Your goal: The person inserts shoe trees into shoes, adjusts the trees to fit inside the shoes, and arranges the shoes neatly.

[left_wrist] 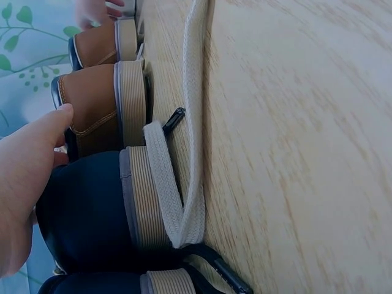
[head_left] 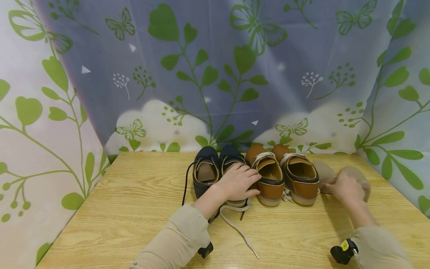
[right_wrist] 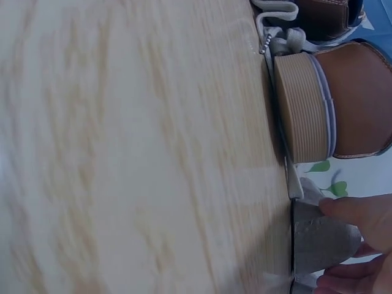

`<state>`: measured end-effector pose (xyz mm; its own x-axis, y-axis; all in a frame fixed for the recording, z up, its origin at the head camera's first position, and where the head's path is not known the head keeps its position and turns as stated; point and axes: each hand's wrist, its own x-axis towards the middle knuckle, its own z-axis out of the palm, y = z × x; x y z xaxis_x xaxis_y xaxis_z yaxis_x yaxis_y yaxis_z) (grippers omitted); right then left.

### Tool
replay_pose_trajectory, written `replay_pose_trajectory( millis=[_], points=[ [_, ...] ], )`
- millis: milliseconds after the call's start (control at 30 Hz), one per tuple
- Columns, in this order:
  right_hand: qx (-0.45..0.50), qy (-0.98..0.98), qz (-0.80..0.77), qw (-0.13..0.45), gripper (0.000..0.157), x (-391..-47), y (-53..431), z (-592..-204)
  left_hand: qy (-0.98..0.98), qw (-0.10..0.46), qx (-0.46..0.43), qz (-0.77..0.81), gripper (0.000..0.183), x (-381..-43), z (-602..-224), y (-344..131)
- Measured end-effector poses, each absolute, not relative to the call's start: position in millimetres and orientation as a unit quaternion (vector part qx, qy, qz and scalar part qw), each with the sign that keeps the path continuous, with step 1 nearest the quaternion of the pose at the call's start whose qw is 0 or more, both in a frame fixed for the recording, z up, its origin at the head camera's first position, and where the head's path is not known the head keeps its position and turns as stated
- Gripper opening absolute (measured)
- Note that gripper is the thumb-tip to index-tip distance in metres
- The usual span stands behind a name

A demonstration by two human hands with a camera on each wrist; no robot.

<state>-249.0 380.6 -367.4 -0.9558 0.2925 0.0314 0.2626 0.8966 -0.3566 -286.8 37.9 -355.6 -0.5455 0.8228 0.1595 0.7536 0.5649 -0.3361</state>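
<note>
My left hand (head_left: 236, 183) lies over the right navy shoe (head_left: 230, 153), fingers extended toward the left brown shoe (head_left: 271, 193). In the left wrist view its thumb (left_wrist: 64, 116) overlaps that brown shoe's heel. The left navy shoe (head_left: 205, 173) stands alongside. At the right end, my right hand (head_left: 347, 188) holds one of a pair of taupe soft shoes (head_left: 356, 172). The right wrist view has the thumb on the grey-looking heel (right_wrist: 324, 245) of that shoe and curled fingers below. The right brown shoe (head_left: 303, 190) sits between my hands.
A beige lace (head_left: 236, 228) trails over the wooden table (head_left: 134, 209) toward the front. One black lace (head_left: 186, 183) hangs beside the left navy shoe. Bunched pale laces (head_left: 287, 196) lie between the brown shoes. A leaf-printed cloth (head_left: 188, 74) stands behind the table.
</note>
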Motion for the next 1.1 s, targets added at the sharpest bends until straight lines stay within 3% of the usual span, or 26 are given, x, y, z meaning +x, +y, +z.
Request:
replay_pose_trajectory(
  millis=[167,500,1100],
  points=[
    [-0.151,-0.971,0.186,0.024,0.059,-250,379,-370,-0.87,0.156,-0.453,0.116,0.052,-287,-356,38],
    [-0.136,-0.973,0.186,0.022,0.081,-249,377,-376,-0.869,0.155,-0.454,0.119,0.052,-287,-356,38],
    [-0.15,-0.965,0.214,0.032,0.078,-251,376,-378,-0.869,0.151,-0.455,0.121,0.054,-288,-356,38]
  ],
)
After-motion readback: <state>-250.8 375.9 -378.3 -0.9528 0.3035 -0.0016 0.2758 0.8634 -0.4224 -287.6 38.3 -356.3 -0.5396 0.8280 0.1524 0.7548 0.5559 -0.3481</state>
